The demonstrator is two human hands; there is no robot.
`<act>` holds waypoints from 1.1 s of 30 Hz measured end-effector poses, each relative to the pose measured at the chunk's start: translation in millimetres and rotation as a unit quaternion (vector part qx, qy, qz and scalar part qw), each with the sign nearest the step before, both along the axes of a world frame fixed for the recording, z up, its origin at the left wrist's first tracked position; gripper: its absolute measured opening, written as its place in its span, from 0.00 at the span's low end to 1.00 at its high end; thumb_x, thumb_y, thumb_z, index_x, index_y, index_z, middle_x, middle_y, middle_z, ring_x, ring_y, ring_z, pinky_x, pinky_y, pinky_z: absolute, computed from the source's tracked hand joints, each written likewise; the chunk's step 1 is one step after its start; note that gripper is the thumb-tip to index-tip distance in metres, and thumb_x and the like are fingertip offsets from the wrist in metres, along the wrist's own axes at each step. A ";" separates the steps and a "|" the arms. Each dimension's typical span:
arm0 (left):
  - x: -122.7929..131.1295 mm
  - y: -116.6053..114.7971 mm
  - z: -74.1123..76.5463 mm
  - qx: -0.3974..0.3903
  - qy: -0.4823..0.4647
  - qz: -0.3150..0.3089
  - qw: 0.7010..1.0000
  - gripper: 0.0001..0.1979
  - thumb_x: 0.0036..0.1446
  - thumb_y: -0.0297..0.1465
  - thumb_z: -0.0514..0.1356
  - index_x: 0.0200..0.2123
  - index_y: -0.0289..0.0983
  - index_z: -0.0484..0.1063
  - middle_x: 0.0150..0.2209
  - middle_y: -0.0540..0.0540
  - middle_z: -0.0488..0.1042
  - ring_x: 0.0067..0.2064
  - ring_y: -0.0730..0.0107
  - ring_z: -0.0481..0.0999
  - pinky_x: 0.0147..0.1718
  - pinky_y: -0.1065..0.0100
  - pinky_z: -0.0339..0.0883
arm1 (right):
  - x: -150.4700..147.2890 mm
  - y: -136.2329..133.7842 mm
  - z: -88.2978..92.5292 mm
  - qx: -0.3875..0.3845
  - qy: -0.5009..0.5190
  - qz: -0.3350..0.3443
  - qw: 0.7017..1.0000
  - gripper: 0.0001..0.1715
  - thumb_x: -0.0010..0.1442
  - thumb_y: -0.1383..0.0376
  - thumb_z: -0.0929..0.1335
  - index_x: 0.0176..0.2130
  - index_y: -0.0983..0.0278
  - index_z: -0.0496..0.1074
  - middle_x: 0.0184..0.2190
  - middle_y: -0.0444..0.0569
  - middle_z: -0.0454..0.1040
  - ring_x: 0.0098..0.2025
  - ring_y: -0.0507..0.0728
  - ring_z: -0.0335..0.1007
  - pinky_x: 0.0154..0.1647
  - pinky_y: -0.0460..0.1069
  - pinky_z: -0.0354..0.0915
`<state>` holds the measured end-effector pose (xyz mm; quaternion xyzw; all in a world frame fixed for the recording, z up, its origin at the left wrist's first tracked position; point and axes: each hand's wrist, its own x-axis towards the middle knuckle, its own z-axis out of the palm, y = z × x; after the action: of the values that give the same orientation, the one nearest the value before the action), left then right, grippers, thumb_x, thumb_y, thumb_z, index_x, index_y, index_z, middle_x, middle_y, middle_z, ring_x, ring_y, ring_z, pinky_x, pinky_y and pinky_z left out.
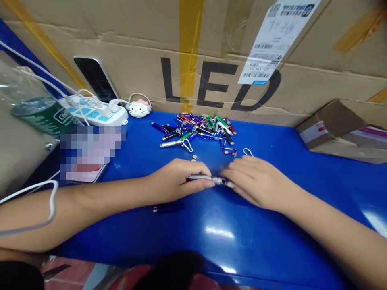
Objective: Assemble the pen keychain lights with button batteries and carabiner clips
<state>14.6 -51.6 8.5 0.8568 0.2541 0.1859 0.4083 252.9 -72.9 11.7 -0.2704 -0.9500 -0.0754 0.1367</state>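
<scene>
My left hand is closed around a silver keychain flashlight, thumb and forefinger along its slim body. The fingers of my right hand are pinched at the flashlight's right end and hide its tip. A silver carabiner clip pokes out just beyond my right knuckles; whether it is joined to anything cannot be seen. Two small button cells lie beyond my left hand. Nearer to me, below the left wrist, rests a dark blue tube.
Behind the hands is a pile of coloured keychain flashlights. A large cardboard box walls off the back of the blue table. On the left stand a power strip and a phone; a small carton is at right.
</scene>
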 end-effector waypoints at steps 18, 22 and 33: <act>-1.6 3.9 -6.9 -0.037 0.030 0.086 0.995 0.10 0.63 0.36 0.48 0.43 0.38 0.60 0.36 0.50 0.65 0.38 0.71 0.65 0.40 0.68 0.61 | 70.1 45.1 -17.1 -0.216 -0.002 -0.338 0.916 0.14 0.58 0.55 0.64 0.35 0.64 0.68 0.29 0.49 0.72 0.27 0.54 0.66 0.28 0.49 0.61; -1.0 3.7 -7.0 -0.050 0.019 0.092 0.994 0.09 0.63 0.36 0.48 0.42 0.38 0.61 0.37 0.50 0.65 0.38 0.70 0.64 0.40 0.67 0.60 | 65.5 42.7 -15.3 -0.168 0.010 -0.300 0.939 0.10 0.59 0.61 0.63 0.31 0.64 0.68 0.31 0.51 0.72 0.31 0.57 0.68 0.33 0.51 0.62; 9.2 13.7 -19.9 -0.275 -0.196 0.118 0.934 0.14 0.63 0.31 0.50 0.51 0.35 0.56 0.44 0.42 0.68 0.40 0.72 0.72 0.30 0.72 0.65 | 15.9 11.7 2.6 -0.397 0.281 -0.234 0.842 0.14 0.63 0.54 0.61 0.35 0.63 0.62 0.28 0.46 0.72 0.22 0.49 0.64 0.23 0.45 0.62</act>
<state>23.8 -37.8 -11.4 0.6214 0.3095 0.3202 0.6446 268.8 -61.2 14.3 -0.5250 -0.7281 0.3574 0.2577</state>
